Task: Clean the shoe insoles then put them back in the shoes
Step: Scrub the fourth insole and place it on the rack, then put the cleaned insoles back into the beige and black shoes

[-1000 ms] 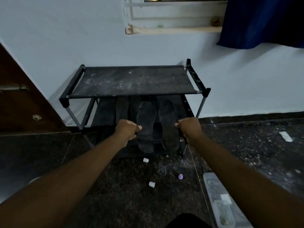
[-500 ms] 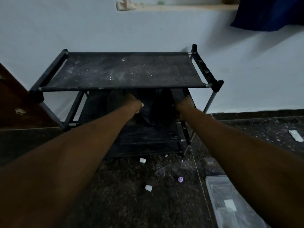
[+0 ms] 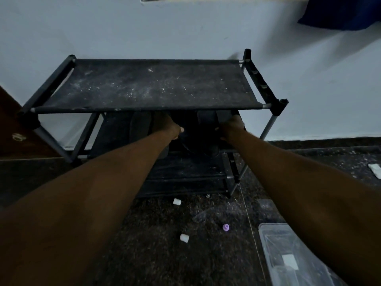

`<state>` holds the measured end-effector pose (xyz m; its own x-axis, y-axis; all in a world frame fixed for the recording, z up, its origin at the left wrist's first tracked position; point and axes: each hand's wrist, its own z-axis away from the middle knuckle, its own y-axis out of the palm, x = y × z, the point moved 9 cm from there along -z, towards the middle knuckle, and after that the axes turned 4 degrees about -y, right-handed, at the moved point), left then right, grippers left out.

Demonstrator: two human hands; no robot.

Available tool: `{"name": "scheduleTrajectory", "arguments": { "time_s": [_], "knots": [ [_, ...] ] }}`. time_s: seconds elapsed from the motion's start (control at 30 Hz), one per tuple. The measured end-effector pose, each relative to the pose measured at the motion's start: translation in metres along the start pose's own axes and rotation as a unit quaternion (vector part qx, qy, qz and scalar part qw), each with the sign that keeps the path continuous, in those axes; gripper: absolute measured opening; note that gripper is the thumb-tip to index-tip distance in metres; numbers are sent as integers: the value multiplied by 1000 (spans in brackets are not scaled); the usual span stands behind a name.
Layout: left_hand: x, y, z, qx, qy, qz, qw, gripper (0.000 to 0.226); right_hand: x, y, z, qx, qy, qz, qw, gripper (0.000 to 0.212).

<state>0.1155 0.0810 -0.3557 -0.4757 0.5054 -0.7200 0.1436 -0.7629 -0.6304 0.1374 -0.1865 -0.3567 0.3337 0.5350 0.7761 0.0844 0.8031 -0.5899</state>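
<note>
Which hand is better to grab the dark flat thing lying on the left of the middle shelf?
Left, probably. The left hand sits right beside that dark piece; the right hand is farther off, across the insoles.

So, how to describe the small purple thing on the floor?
Find the black shoe rack against the wall. On the dark floor before it, left of the clear plastic box, lies a tiny cap. It alone is purple; the two nearby caps are white.
</note>
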Motion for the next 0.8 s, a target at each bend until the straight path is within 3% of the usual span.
{"name": "scheduleTrajectory", "arguments": {
  "time_s": [0.13, 0.3, 0.4, 0.53, 0.67, 0.8],
  "knots": [
    [1, -4, 1, -14, 17, -17, 1000, 46, -5, 5, -8, 16, -20, -13, 1000, 25],
    [-2, -14, 5, -19, 54, -47, 997, 45, 11, -9, 16, -15, -81, 105, 991, 29],
    [-6, -24, 21, -19, 87, -64, 994, 31, 25, -17, 42, -35, -127, 131, 983, 19],
    [-3, -42, 53, -29, 129, -60, 989, 24, 38, -19, 77, -44, -212, 124, 968, 36],
    [6, -67, 95, -51, 172, -24, 983, 17, 53, -19, 122, -39, -260, 75, 962, 32],
    [25, -92, 133, -45, 194, -15, 980, 15, 63, -1, 164, -9, -282, 55, 958, 7]
  ]
}}
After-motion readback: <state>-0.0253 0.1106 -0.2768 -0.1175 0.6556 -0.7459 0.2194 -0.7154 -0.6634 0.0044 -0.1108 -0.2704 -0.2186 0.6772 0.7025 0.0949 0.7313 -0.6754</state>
